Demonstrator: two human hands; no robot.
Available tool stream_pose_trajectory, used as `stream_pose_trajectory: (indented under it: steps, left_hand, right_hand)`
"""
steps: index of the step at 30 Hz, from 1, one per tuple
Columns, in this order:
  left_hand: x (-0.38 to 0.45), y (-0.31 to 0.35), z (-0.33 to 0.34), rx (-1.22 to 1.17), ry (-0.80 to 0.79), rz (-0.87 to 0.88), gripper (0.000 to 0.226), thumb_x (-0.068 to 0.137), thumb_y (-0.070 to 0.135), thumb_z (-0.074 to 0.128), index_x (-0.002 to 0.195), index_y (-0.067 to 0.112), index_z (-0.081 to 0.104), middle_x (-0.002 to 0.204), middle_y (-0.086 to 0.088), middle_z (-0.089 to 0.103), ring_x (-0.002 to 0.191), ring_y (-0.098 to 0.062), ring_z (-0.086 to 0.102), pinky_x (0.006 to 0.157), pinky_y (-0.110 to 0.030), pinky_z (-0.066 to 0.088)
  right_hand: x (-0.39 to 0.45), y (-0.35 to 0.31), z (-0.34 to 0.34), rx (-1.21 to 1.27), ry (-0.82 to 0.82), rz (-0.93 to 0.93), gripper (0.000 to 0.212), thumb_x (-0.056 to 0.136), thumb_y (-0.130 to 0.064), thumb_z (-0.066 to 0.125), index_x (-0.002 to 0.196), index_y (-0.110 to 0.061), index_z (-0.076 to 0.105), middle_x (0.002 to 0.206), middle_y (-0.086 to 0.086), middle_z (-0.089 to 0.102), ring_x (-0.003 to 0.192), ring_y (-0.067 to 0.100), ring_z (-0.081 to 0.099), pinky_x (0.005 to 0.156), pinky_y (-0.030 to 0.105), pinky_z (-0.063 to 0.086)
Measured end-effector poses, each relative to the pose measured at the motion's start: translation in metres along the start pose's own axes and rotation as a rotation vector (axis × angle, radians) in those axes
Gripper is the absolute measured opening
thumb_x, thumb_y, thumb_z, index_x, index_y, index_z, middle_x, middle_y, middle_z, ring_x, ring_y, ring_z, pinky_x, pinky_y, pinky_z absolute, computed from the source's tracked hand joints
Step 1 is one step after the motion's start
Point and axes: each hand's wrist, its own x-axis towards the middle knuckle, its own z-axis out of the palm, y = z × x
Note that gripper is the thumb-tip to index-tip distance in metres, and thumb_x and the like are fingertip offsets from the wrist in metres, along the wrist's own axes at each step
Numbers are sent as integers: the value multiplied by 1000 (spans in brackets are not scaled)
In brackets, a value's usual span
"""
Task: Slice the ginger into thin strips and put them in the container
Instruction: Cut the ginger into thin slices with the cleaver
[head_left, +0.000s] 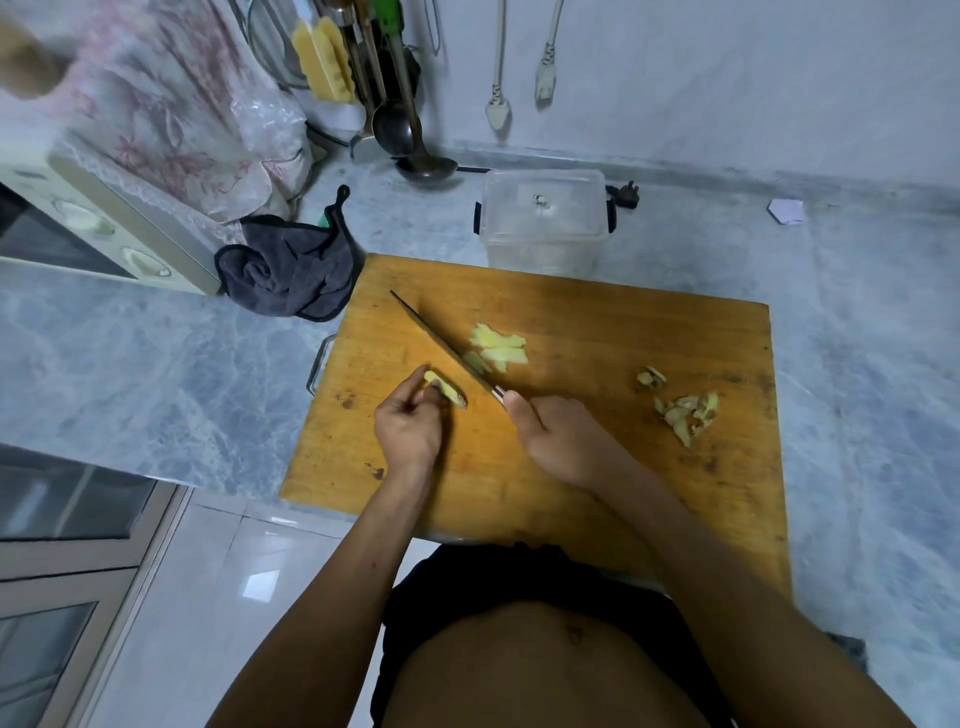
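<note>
A wooden cutting board (597, 457) lies on the marble counter. My left hand (410, 428) pinches a pale yellow ginger piece (448, 391) against the board. My right hand (558, 439) grips a knife (441, 345) by its handle, with the blade angled up and left, just right of the held ginger. A small pile of cut ginger slices (498, 345) lies on the board to the right of the blade. Ginger peelings (683, 408) lie toward the board's right side. A clear plastic container (543, 221) stands just beyond the board's far edge.
A dark grey cloth (291, 267) is bunched at the board's far left corner. A cream oven (98, 234) sits at the left. Ladles and utensils (405, 130) hang at the back wall. A black plug (626, 195) lies beside the container.
</note>
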Motion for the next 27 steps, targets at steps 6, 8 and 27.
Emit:
stream_pose_trajectory:
  steps: [6, 8, 27]
  left_hand:
    - [3, -1, 0, -62, -11, -78, 24, 89, 9, 68, 103, 27, 76, 90, -9, 77, 82, -22, 69, 95, -51, 55]
    - [2, 0, 0, -70, -22, -92, 24, 89, 9, 68, 107, 23, 76, 87, -5, 77, 83, -22, 71, 96, -50, 55]
    - [-1, 1, 1, 7, 17, -18, 21, 82, 10, 65, 97, 3, 77, 99, -17, 75, 88, -21, 72, 87, -40, 57]
  right_hand:
    - [-16, -4, 2, -34, 4, -56, 66, 105, -49, 28, 76, 1, 60, 70, 10, 63, 65, 24, 59, 69, 38, 48]
    - [-17, -6, 4, -68, 5, -59, 61, 104, -50, 30, 68, -8, 55, 64, 3, 57, 62, 19, 56, 65, 36, 46]
    - [-18, -25, 11, -123, 2, -77, 58, 106, -46, 29, 73, -7, 56, 76, 16, 63, 71, 28, 59, 64, 35, 42]
